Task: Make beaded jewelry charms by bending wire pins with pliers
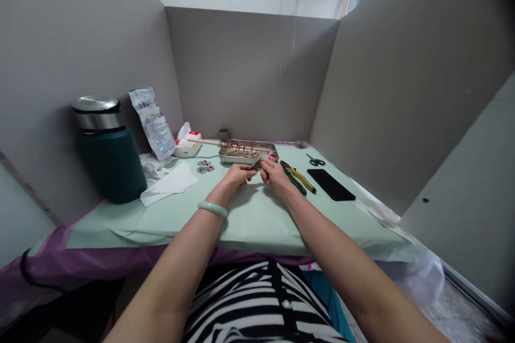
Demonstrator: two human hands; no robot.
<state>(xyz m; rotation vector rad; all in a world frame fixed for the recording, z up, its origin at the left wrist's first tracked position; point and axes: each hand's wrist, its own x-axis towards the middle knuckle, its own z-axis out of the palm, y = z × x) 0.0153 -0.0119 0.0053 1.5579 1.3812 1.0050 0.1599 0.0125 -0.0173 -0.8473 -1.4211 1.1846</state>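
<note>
My left hand point(238, 174), with a pale green bangle point(212, 208) at the wrist, is closed in a pinch on a thin dark metal piece point(254, 164), too small to name. Close beside it, my right hand point(274, 176) is also pinched shut at the tip of that piece; what its fingers hold is too small to make out. Just beyond both hands lies a metal tray point(227, 159) with red beads and gold-coloured bits in it. A wooden stick point(205, 142) strung with red-beaded pieces rests across the tray. Red-beaded ornaments point(205, 168) lie left of my hands.
Right of my hands are pliers point(300, 178) with dark green and yellow handles, small scissors point(316, 161) and a black phone point(330, 184). On the left stand a green flask point(110, 163), a pouch point(153, 123) and tissues point(171, 183). Grey partitions point(249, 69) enclose the table.
</note>
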